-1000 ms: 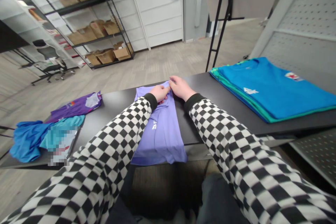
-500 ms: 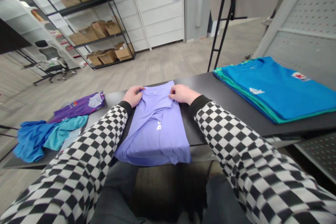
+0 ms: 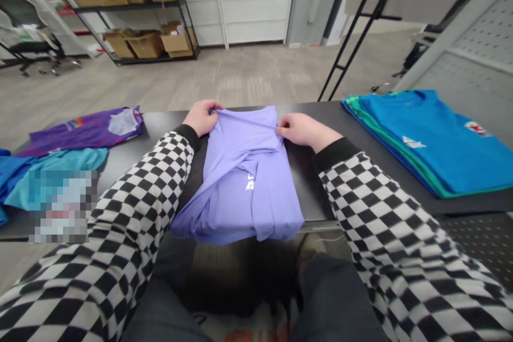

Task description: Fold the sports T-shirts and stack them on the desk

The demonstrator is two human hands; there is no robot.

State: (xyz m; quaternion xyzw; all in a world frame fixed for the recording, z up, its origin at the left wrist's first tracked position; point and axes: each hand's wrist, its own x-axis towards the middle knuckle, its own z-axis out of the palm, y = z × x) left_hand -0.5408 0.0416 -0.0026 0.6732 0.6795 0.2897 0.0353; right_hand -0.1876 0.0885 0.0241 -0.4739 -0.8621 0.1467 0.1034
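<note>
A lavender T-shirt (image 3: 244, 181) lies folded lengthwise on the black table (image 3: 320, 117), its lower end hanging over the near edge. My left hand (image 3: 203, 117) pinches the shirt's far left corner. My right hand (image 3: 301, 131) pinches its far right edge. The cloth between them is lifted a little and stretched taut. Both arms wear black-and-white checkered sleeves.
A stack of blue and green T-shirts (image 3: 425, 139) lies flat at the right of the table. A purple shirt (image 3: 86, 129) and crumpled blue and teal shirts (image 3: 48, 171) lie at the left. Behind stand shelves with cardboard boxes (image 3: 132, 43) and a black stand (image 3: 360, 26).
My hands have moved apart from the shirt's top middle to its two far corners. The folded shirt has widened and its top edge is now raised between them.
</note>
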